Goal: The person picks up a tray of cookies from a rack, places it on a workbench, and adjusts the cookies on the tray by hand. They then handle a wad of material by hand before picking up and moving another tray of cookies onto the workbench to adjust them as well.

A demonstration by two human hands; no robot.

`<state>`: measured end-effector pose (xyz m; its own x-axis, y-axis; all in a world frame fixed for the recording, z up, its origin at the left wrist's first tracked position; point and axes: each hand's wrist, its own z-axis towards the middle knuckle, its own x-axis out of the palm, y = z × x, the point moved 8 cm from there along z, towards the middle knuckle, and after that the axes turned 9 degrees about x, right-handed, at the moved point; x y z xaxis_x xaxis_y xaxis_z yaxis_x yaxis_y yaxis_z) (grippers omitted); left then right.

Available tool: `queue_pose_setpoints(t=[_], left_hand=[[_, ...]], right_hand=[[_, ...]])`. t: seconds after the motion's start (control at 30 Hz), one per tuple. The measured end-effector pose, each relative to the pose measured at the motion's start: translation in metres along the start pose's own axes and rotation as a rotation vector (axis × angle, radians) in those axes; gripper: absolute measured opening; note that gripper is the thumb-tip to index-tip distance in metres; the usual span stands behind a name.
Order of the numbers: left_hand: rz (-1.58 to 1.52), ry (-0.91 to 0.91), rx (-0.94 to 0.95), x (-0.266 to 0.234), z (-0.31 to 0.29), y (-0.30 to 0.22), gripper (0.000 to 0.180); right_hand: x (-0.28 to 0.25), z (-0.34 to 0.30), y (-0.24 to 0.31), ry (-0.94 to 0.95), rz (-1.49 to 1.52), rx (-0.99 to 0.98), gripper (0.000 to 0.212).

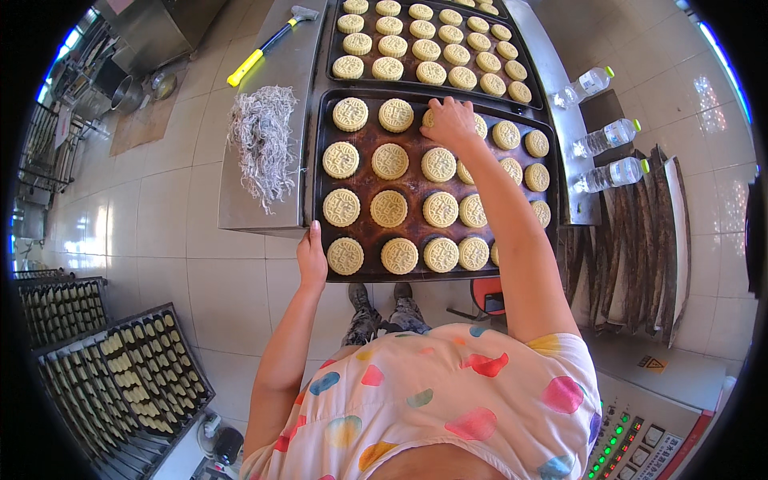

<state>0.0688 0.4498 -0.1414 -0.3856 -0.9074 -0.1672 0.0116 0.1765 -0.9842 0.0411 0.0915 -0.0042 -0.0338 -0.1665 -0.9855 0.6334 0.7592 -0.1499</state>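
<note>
A dark baking tray [368, 274] lies in front of me, set with rows of round, pale mooncakes [389, 210] stamped with a raised pattern. Its front end juts out over the edge of the metal table. My left hand [311, 254] grips the tray's left edge near the front corner, thumb up along the side and fingers partly hidden. At the far row, my right hand [450, 124] reaches over the tray with its fingers closed around a mooncake [428, 118], which shows only in part. My right forearm covers some mooncakes on the right side.
Behind stands another full tray [416, 82]. On the metal table [260, 204] lie a grey string mop head [264, 144] and a yellow-handled tool [268, 50]. Clear bottles [612, 174] line the right side. Racked trays [128, 376] stand lower left, a control panel [640, 432] lower right.
</note>
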Motion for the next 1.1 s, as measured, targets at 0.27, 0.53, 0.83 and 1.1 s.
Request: queue_pose_setpoints(t=[0.27, 0.53, 0.83, 1.1], left_hand=[[0.005, 0.0, -0.01, 0.001, 0.005, 0.006, 0.056], [0.06, -0.049, 0.026, 0.001, 0.008, 0.004, 0.056], [0.169, -0.073, 0.02, -0.005, 0.011, 0.014, 0.058], [0.25, -0.119, 0.039, -0.009, 0.009, 0.007, 0.06]], right_hand=[[-0.011, -0.01, 0.006, -0.092, 0.067, -0.067, 0.054], [-0.026, -0.059, -0.087, -0.397, 0.492, 0.043, 0.04], [0.004, -0.221, -0.239, -0.5, 0.641, 0.457, 0.02], [0.02, -0.287, -0.242, -0.438, 0.656, 0.52, 0.021]])
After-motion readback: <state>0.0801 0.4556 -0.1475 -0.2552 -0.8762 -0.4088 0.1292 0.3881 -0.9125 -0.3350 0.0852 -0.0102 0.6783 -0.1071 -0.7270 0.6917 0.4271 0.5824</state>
